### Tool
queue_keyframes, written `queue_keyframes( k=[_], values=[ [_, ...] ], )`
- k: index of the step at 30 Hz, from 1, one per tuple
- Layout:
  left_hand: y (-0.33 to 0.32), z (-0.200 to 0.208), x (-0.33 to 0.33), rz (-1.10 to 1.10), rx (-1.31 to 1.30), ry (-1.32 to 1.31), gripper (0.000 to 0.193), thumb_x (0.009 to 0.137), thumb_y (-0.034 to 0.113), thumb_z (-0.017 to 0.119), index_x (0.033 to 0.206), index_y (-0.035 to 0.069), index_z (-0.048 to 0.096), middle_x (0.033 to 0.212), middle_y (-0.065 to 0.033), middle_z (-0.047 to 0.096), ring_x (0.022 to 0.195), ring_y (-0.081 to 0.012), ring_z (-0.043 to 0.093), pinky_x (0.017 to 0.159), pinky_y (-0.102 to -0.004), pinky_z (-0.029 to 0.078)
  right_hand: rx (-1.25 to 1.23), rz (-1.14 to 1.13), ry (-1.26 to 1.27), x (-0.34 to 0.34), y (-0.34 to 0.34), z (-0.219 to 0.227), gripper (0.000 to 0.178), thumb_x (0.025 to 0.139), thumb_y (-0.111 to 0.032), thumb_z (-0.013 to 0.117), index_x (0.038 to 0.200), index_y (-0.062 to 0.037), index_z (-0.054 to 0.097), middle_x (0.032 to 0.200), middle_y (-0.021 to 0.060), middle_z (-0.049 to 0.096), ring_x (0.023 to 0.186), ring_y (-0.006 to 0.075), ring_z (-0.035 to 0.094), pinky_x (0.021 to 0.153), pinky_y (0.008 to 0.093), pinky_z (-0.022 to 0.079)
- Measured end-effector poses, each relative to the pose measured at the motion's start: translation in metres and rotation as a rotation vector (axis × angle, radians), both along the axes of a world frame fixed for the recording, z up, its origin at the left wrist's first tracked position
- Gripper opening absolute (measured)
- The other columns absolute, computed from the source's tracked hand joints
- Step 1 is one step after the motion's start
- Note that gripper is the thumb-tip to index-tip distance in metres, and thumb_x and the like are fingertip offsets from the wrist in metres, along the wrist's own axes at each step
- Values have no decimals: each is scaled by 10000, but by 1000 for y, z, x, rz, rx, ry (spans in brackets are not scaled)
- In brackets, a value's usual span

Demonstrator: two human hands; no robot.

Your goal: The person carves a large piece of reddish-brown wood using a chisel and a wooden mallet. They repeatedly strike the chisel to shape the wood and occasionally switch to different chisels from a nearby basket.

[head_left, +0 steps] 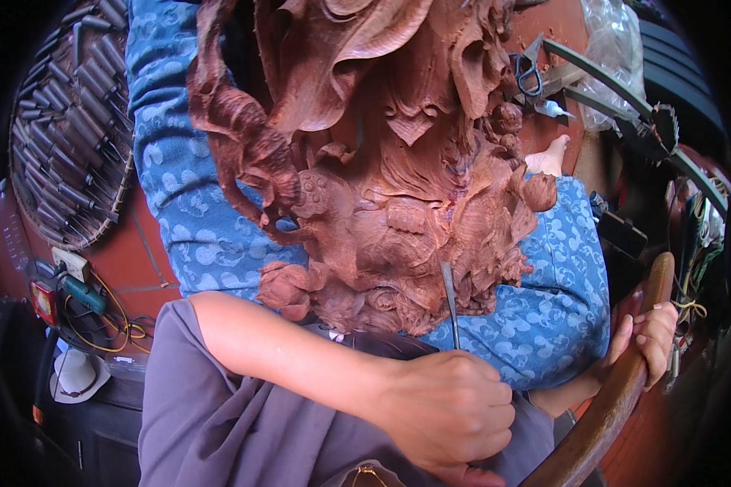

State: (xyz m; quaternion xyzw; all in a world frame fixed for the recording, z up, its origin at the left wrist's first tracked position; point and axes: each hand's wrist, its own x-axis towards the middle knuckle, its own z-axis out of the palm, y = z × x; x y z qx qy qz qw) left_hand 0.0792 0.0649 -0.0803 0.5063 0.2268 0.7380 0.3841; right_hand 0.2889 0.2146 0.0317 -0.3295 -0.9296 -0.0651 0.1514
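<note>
A large reddish-brown wood carving (pixel 390 215), cut with folds, scrolls and flower shapes, rests between my legs. My left hand (pixel 451 410) is closed in a fist round the handle of a chisel (pixel 452 302). The chisel's narrow metal blade points away from me, its tip against the lower right part of the carving; the handle is hidden inside the fist. At the right, my right hand (pixel 654 341) wraps its fingers round a long, slightly curved wooden club (pixel 613 406). The club slants from upper right down past the lower edge, beside my left hand but apart from it.
A round woven basket (pixel 110 235) full of chisels stands at the far left. Below it are a socket block (pixel 71 264), cables and a white hat (pixel 75 375). Scissors (pixel 529 79), metal saw-like tools (pixel 601 73), a plastic bag (pixel 613 45) and a dark phone-like object (pixel 622 235) lie at the right.
</note>
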Motion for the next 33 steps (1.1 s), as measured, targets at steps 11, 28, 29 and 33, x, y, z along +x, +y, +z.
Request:
queue_keyframes(
  k=[11,28,29,33],
  values=[
    [1,-13,-12,-71,99,45,416,825,384,560,562,109,391,605,-21,374,535,-166,455,443,-287,335,-11,-21,29,-7,-13,-7,250,812,88,622,919,-63,454,864,71,501,802,180,505,821,336,459],
    [-6,-26,-13,-171,182,106,418,714,418,665,545,108,441,583,-23,447,526,-192,509,448,-314,404,-17,22,-43,-12,-19,-2,337,760,106,675,930,-52,432,767,118,521,656,229,500,745,486,483],
    [-7,-28,-12,-165,186,106,414,714,418,662,546,110,443,584,-23,446,527,-190,508,448,-313,401,12,37,-70,-12,-19,-2,338,762,105,676,933,-52,431,769,120,523,659,230,505,750,490,485],
    [-8,-33,-9,-122,237,170,407,720,422,651,550,116,444,588,-18,440,530,-180,499,446,-307,377,-9,26,-46,-9,-20,-2,341,770,100,677,947,-51,428,774,127,530,666,232,517,757,498,491]
  ],
)
